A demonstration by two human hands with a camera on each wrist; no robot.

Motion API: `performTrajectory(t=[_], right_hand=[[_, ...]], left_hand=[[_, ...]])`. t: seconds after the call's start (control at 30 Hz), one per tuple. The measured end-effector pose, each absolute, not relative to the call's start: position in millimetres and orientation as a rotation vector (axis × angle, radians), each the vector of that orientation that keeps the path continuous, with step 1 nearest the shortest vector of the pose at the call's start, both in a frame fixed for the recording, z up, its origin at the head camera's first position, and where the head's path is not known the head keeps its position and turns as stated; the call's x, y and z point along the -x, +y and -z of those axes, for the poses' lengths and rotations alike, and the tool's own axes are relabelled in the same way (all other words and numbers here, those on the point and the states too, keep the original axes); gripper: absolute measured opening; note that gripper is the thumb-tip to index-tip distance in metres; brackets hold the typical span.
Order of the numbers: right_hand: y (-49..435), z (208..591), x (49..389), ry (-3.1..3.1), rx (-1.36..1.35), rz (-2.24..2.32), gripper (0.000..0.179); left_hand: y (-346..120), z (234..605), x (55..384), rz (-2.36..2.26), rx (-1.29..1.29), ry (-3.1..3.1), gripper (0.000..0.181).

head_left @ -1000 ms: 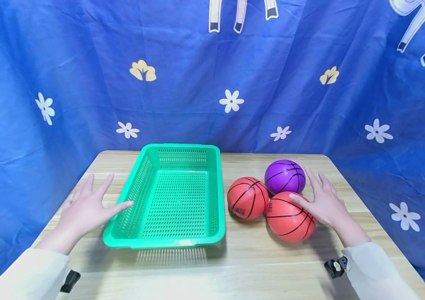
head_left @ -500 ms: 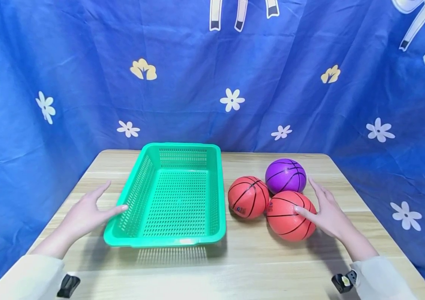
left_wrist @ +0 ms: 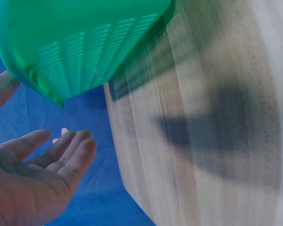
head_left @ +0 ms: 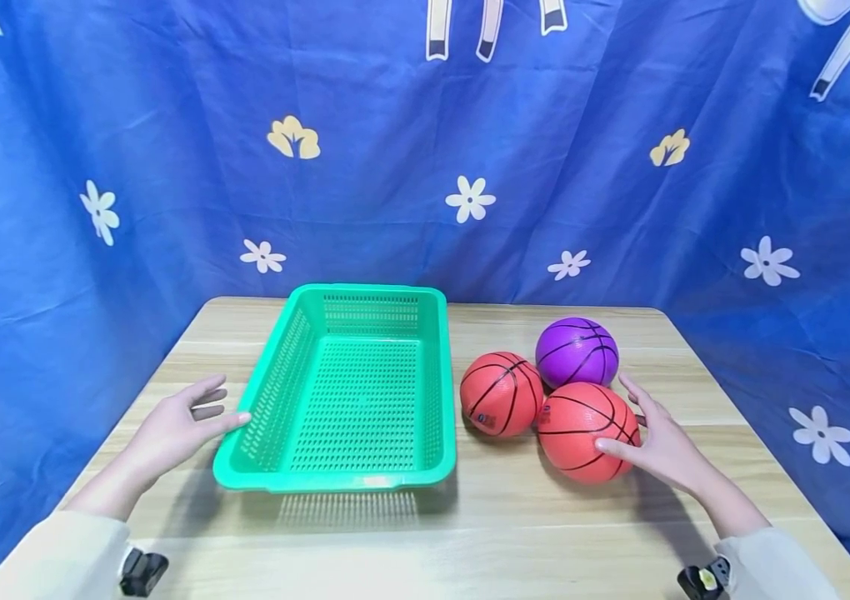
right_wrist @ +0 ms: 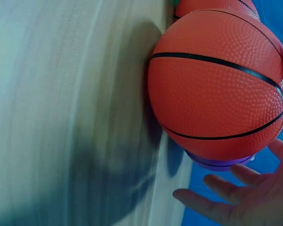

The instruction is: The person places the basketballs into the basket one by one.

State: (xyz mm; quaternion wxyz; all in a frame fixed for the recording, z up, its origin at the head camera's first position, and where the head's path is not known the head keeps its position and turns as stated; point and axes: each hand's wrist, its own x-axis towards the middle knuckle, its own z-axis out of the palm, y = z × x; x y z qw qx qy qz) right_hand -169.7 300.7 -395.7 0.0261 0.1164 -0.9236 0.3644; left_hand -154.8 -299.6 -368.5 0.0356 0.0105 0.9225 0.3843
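My left hand is held beside the left side of a green plastic basket, thumb tip right at the rim and fingers loosely bent below it. The left wrist view shows the fingers apart from the basket wall. On the right, my right hand spreads around the right side of the nearest red toy basketball. Its thumb overlaps the ball's front; its other fingers lie along the far right side, bent in the right wrist view. Another red basketball and a purple basketball sit against it.
Everything rests on a light wooden table. A blue curtain with flowers hangs behind and along both sides. The basket stands left of the balls, a narrow gap between. Dark devices are strapped at both wrists.
My right hand has come down along the right side of the nearest red basketball. The left hand's fingers have gone from spread to drawn together. Balls and basket stay put.
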Motion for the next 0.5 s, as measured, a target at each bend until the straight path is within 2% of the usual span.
performTrajectory(t=[0.5], right_hand=[[303.4, 402.5, 162.1, -2.878, -0.268, -1.434, 0.088]], left_hand=[[-301.6, 372.8, 155.8, -1.441, -0.077, 2.630, 0.073]])
